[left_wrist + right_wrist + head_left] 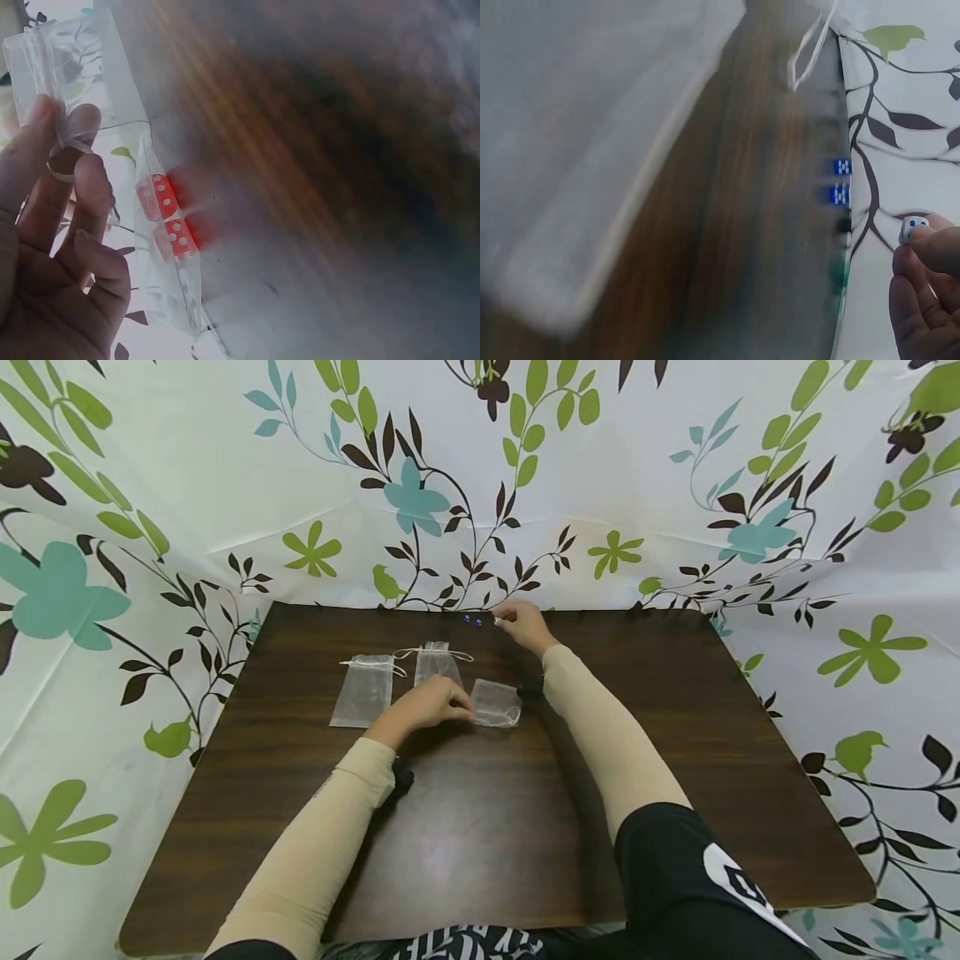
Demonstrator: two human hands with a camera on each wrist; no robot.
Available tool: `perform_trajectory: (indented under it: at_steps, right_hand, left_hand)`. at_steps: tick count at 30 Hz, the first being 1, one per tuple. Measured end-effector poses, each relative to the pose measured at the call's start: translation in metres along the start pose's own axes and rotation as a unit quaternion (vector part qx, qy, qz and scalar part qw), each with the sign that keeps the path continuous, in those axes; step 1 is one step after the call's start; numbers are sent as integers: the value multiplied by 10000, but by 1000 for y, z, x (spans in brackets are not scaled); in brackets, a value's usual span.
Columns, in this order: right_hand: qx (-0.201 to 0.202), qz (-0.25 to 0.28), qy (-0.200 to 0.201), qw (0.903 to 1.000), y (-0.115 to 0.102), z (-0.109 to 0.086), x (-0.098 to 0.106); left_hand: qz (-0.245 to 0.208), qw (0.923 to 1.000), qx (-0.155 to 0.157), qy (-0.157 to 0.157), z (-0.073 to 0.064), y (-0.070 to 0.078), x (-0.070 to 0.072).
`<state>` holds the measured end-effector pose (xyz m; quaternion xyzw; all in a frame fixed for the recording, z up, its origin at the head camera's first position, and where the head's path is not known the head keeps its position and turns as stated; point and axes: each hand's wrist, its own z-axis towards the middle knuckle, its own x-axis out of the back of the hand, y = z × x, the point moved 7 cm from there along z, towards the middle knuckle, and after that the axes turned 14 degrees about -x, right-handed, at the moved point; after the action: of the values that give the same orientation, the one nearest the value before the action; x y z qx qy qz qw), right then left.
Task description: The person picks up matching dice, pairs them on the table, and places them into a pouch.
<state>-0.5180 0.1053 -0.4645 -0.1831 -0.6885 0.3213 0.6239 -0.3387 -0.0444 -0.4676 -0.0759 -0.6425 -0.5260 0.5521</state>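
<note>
At the table's far edge my right hand (525, 625) pinches a small white die (915, 229) with blue pips between thumb and fingers. Two blue dice (841, 193) stand on the table just left of it. Farther forward, my left hand (435, 702) pinches the edge of a sheer white drawstring pouch (498, 703); its thumb and fingertips are closed on the fabric in the left wrist view. Two red dice (166, 196) show there, partly veiled by sheer fabric. Whether they lie inside a pouch I cannot tell.
Two more sheer pouches lie left of centre, one flat (363, 692) and one (437, 664) partly behind my left hand, their white cords spread out. The dark wooden table (465, 860) meets a leaf-patterned cloth (630, 493) at its far edge.
</note>
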Motion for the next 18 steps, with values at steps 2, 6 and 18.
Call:
perform_trajectory:
  at_steps: [2, 6, 18]
  right_hand:
    - [16, -52, -14, 10000, 7, -6, 6]
    - [-51, -47, 9, 10000, 22, -18, 20]
    - [-786, 86, -102, 9968, 85, -59, 61]
  left_hand:
    - [77, 10000, -39, -20, 0, 0, 0]
    - [175, 9998, -137, -19, 2, 1, 1]
    - [66, 9999, 132, -57, 6, 3, -1]
